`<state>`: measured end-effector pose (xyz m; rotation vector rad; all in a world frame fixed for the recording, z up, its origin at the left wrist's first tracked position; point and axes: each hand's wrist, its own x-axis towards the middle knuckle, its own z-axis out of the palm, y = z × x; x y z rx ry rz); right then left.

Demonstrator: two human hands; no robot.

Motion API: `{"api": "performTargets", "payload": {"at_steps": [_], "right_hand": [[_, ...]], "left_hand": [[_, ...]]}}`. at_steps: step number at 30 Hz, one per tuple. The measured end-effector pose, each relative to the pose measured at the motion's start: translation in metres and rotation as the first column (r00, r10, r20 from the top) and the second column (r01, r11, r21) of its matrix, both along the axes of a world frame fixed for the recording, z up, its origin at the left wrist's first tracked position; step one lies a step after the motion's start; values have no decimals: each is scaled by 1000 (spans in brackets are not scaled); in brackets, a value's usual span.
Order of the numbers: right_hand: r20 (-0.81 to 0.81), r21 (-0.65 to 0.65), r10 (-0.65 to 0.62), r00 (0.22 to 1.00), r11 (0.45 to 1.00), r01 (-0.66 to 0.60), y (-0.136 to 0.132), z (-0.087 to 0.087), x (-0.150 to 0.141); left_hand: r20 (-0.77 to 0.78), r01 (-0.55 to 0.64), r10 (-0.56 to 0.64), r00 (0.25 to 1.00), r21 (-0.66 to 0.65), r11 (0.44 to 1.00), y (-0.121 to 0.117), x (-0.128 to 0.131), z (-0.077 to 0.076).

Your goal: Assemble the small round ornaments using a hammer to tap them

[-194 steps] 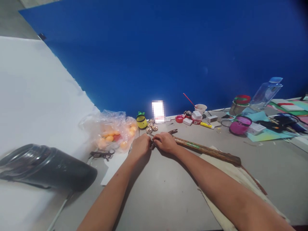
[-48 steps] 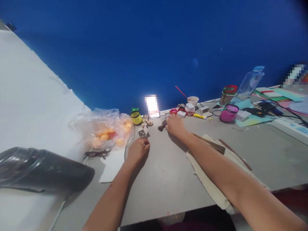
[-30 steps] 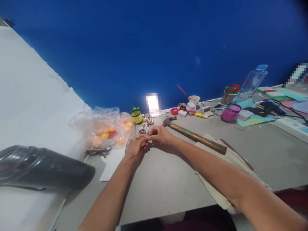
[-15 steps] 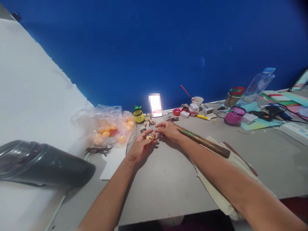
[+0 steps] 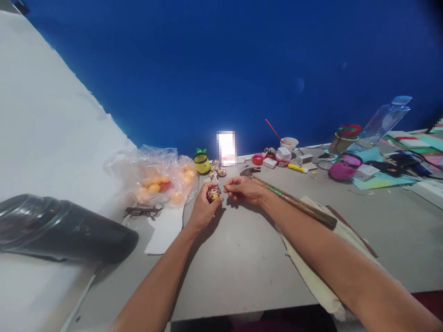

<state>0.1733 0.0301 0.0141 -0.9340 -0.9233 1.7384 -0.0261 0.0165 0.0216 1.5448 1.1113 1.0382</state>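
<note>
My left hand [image 5: 200, 210] is wrapped round a small orange ball [image 5: 213, 195] dotted with shiny dark studs. Just to its right, apart from the ball, my right hand [image 5: 246, 189] has its thumb and fingertips pinched together; whatever is between them is too small to make out. Behind the hands sits a cluster of similar studded balls [image 5: 221, 172], beside a yellow pineapple-shaped holder [image 5: 201, 163]. A claw hammer [image 5: 297, 201] with a worn wooden handle lies beyond my right forearm, partly on a pale cloth [image 5: 308, 272].
At left are a clear bag [image 5: 162, 159] of orange balls, eyeglasses [image 5: 143, 211], white paper [image 5: 164, 235] and a large dark bottle [image 5: 83, 230]. Along the back right stand a paper cup [image 5: 289, 144], small boxes [image 5: 269, 163], a pink pouch [image 5: 344, 168] and a tilted clear bottle [image 5: 384, 122].
My left hand has turned and closed more round the ball, bringing its studded side into view. My right hand stays pinched close by. The whole view has shifted slightly.
</note>
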Motion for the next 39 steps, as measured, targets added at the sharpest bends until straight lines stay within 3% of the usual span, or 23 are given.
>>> {"api": "performTargets", "payload": {"at_steps": [6,12,18,22,27,32,39], "right_hand": [[2,24,8,1000,1000,-8,-2,1,-3],[3,42,76,997,996,-76,-5,1,-9],[23,55,125,992,990,-126,-6,0,-10],[42,69,127,991,989,-130,-6,-3,-13],[45,81,119,992,989,-122,-5,-6,-16],[60,78,127,990,988,-131,-6,-7,-16],[59,96,126,990,987,-131,-7,-5,-18]], "left_hand": [[32,32,-29,999,-85,996,2,1,0],[-80,-47,48,996,15,999,1,0,0],[-33,31,-32,999,-13,999,-5,5,3],[-116,78,-81,990,-32,996,-6,6,5],[-275,97,-88,957,23,995,-6,2,4],[-433,104,-16,901,180,978,-4,0,1],[-503,109,47,863,275,955,-4,2,0]]}}
